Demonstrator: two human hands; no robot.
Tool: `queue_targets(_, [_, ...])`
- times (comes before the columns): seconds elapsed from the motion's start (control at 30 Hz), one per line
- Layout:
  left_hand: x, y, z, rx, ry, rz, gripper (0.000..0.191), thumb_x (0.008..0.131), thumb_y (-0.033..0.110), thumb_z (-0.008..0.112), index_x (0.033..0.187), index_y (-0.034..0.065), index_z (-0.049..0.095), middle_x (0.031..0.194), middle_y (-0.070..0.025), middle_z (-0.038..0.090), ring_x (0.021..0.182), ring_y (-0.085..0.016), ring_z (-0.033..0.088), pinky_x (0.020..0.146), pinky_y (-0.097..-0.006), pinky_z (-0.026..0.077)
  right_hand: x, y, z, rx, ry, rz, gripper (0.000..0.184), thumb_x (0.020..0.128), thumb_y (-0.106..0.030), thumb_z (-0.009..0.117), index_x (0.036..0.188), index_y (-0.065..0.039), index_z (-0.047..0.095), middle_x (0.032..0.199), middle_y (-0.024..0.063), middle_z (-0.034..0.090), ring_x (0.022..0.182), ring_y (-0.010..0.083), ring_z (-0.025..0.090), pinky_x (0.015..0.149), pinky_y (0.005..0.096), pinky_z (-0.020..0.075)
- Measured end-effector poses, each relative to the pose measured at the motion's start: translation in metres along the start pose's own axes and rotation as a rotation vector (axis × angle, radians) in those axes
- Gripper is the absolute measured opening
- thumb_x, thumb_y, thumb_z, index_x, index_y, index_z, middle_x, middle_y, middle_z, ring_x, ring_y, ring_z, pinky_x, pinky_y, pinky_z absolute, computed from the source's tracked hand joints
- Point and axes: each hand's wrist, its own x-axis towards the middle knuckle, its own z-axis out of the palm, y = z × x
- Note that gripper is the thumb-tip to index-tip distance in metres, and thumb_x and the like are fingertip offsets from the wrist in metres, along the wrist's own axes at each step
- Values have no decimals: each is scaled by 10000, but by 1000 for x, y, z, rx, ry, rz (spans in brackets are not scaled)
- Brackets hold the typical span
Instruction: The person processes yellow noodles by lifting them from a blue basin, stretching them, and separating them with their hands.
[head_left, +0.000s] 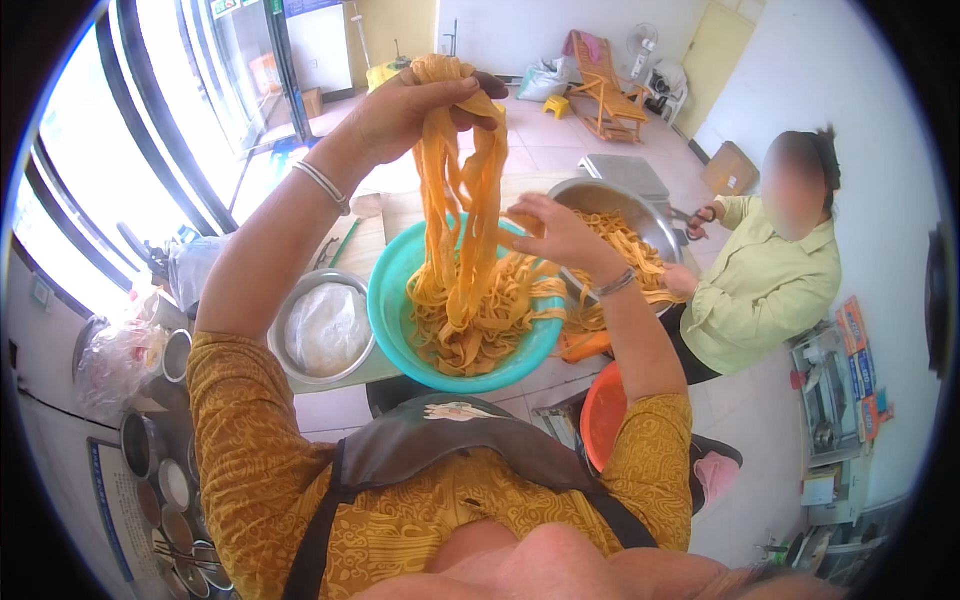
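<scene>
High above a turquoise plastic basin (386, 341) my left hand (420, 109) grips a bunch of long, flat orange-yellow strips (465, 217), which look like noodles or tofu skin. The bunch hangs down into a tangled heap of the same strips (480, 345) in the basin. Some strips drape over the basin's right rim. To the right of the hanging bunch is my right hand (551, 229), its fingers spread around a strip near the basin's far right rim; whether it grips the strip is unclear. A steel bowl (671, 225) beyond it holds more strips.
A person in a light green shirt (765, 285) stands at the right, holding scissors (694, 221) and strips over the steel bowl. Left of the basin sits a metal bowl (281, 341) with a plastic-covered content. A red basin (600, 420) is below my right arm. A scale (626, 176) stands behind the steel bowl.
</scene>
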Motion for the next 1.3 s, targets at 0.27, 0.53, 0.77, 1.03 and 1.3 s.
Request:
queue_targets(0.27, [-6, -13, 17, -140, -19, -130, 235, 888, 201, 560, 1002, -1, 596, 862, -119, 648, 512, -117, 538, 456, -220, 431, 38, -38, 40, 872, 524, 93, 284, 832, -93, 571, 1099, -1, 536, 903, 33, 589, 834, 99, 540, 712, 233, 452])
queue_targets(0.53, [-26, -44, -21, 81, 420, -177, 157, 842, 161, 595, 903, 17, 606, 824, -61, 627, 674, -122, 602, 489, -204, 457, 5, -17, 2, 661, 429, 305, 195, 879, -31, 483, 1032, 21, 592, 786, 16, 609, 711, 60, 548, 611, 206, 450])
queue_targets(0.77, [-35, -84, -38, -329, -33, 41, 228, 852, 260, 535, 852, 32, 547, 826, -101, 559, 867, -193, 544, 770, -337, 450, 25, -35, 47, 894, 283, 124, 224, 837, 2, 537, 1055, 9, 588, 908, 48, 622, 812, 109, 600, 689, 234, 499])
queue_targets(1.03, [-33, -81, 12, -680, 232, 213, 594, 873, 514, 424, 1281, 82, 416, 1244, -145, 477, 1168, -283, 441, 922, -441, 404, 19, -90, 89, 1043, 211, 184, 211, 814, -49, 596, 1016, 4, 569, 871, 53, 601, 689, 105, 562, 601, 231, 462])
queue_targets(1.3, [-38, -97, 37, -459, 335, 237, 808, 806, 703, 350, 1419, 203, 184, 1414, -138, 276, 1310, -306, 268, 1012, -551, 285, 17, -88, 90, 379, 704, 59, 365, 759, -32, 643, 1090, -21, 490, 955, 71, 520, 848, 138, 528, 690, 245, 440])
